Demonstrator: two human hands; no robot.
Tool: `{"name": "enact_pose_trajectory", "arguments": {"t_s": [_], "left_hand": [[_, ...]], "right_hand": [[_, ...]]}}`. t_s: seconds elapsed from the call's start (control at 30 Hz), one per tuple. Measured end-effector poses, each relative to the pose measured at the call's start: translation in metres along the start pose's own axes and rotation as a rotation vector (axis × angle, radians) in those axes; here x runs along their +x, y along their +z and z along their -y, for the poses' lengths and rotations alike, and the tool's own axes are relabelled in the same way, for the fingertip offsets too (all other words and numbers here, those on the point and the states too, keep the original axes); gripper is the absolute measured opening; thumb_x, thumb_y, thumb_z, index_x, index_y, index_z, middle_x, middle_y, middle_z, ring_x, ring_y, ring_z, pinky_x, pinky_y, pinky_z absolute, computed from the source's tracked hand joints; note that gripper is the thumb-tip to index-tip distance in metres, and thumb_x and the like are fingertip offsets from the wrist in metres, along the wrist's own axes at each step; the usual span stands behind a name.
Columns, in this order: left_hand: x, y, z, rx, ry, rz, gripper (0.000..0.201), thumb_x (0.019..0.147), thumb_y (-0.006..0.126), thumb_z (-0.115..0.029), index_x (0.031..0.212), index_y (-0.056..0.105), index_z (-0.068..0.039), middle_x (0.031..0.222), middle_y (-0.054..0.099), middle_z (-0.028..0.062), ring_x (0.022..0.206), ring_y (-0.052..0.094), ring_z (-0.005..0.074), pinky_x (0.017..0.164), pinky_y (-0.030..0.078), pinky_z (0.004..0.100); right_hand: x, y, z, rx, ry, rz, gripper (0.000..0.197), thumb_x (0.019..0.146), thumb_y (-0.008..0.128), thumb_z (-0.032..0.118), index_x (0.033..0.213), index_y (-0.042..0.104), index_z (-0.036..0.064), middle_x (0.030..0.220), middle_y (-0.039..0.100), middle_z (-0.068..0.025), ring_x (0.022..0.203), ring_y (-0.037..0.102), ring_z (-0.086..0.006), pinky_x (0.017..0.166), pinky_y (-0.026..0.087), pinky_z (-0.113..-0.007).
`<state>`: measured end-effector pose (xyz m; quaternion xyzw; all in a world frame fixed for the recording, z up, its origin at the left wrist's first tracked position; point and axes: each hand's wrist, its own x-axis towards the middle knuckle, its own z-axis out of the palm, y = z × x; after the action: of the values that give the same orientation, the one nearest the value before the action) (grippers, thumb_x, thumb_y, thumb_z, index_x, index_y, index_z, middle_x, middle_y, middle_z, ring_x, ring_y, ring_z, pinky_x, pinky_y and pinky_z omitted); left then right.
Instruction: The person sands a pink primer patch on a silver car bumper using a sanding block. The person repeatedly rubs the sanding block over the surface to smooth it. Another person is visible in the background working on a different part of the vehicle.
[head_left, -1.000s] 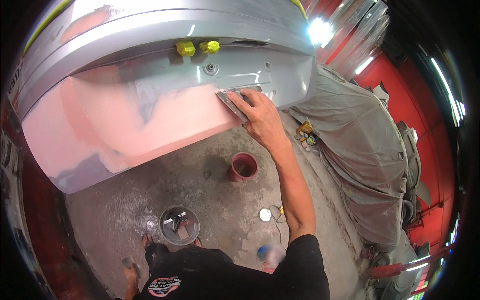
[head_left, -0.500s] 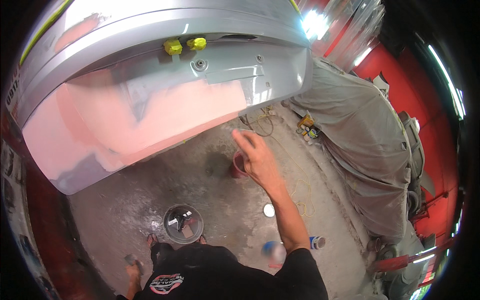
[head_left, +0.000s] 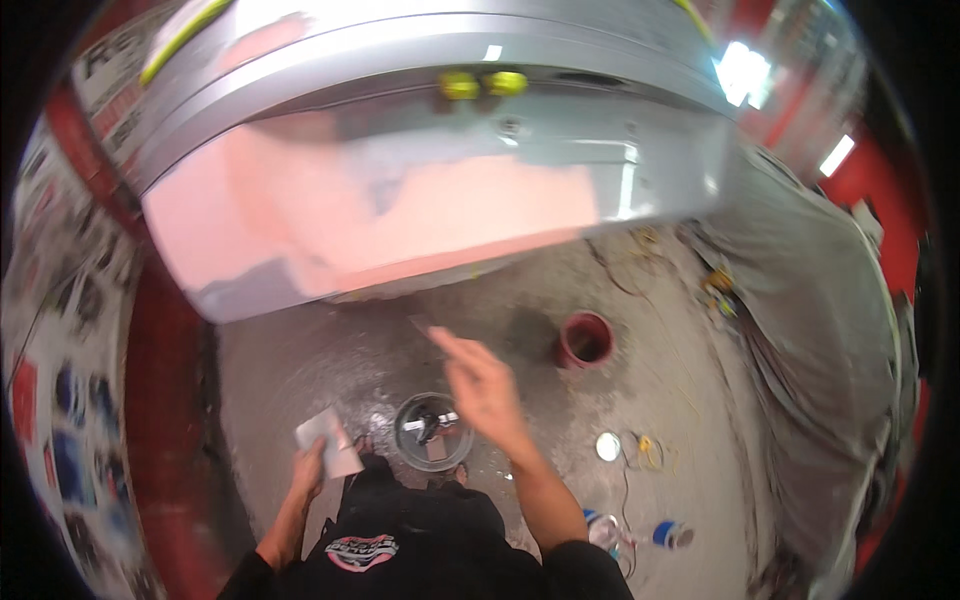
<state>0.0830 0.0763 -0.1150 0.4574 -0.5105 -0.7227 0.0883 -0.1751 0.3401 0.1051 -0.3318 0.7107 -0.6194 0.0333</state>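
Observation:
My left hand grips a flat, pale, squarish putty board by its side, low on the left. My right hand is raised in front of my body, its fingers closed on a thin spreader whose blade shows nearly edge-on and blurred. Above both hands hangs a silver car tailgate with a wide patch of pink filler. A gap lies between the spreader and the panel's lower edge. Two yellow-taped knobs stick out of the panel.
On the concrete floor stand a round basin with tools in it by my feet, a dark red bucket, a white lid and a blue can. A grey-covered car lines the right side; a printed banner hangs left.
My right hand has come down and away from the panel's lower edge, toward my body. My left hand has lifted the board into fuller view. The whole view has turned, shifting the tailgate rightward.

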Motion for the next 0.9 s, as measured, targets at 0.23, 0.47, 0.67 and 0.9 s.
{"name": "enact_pose_trajectory", "arguments": {"t_s": [0.23,0.47,0.67,0.9], "left_hand": [[-0.061,0.112,-0.092,-0.338,0.101,0.273,0.038,0.1,0.067,-0.027,0.128,0.06,-0.002,0.119,0.068,0.0089,0.104,0.067,0.0192,0.09,0.056,0.0372],[-0.049,0.094,-0.137,-0.548,-0.033,0.51,0.034,0.099,0.066,-0.031,0.124,0.062,-0.008,0.109,0.07,0.0057,0.096,0.068,0.0181,0.085,0.057,0.0357],[-0.041,0.041,-0.157,-0.516,-0.517,0.618,0.031,0.098,0.067,-0.033,0.119,0.066,-0.01,0.105,0.072,0.0046,0.09,0.07,0.0185,0.075,0.058,0.033],[-0.035,0.019,-0.154,0.131,0.264,0.706,0.042,0.106,0.055,-0.037,0.108,0.071,0.001,0.091,0.072,0.0057,0.082,0.064,0.0115,0.069,0.053,0.0323]], "right_hand": [[-0.05,0.023,-0.004,0.356,0.172,0.038,0.057,0.084,0.042,-0.01,0.139,0.055,-0.0044,0.135,0.061,-0.0147,0.124,0.059,-0.0241,0.105,0.046,-0.034],[-0.079,0.054,-0.009,-0.866,-0.171,0.44,0.069,0.082,0.05,-0.012,0.146,0.053,0.0128,0.14,0.056,-0.0196,0.124,0.059,-0.0347,0.101,0.049,-0.037],[-0.071,0.14,0.076,-0.087,0.062,0.086,0.06,0.085,0.051,-0.014,0.139,0.062,0.0107,0.134,0.062,-0.0172,0.116,0.064,-0.0272,0.097,0.049,-0.035],[-0.077,0.148,0.102,-1.017,-0.079,0.218,0.073,0.074,0.065,-0.003,0.144,0.055,0.0161,0.139,0.058,-0.0118,0.127,0.054,-0.0381,0.108,0.04,-0.055]]}}
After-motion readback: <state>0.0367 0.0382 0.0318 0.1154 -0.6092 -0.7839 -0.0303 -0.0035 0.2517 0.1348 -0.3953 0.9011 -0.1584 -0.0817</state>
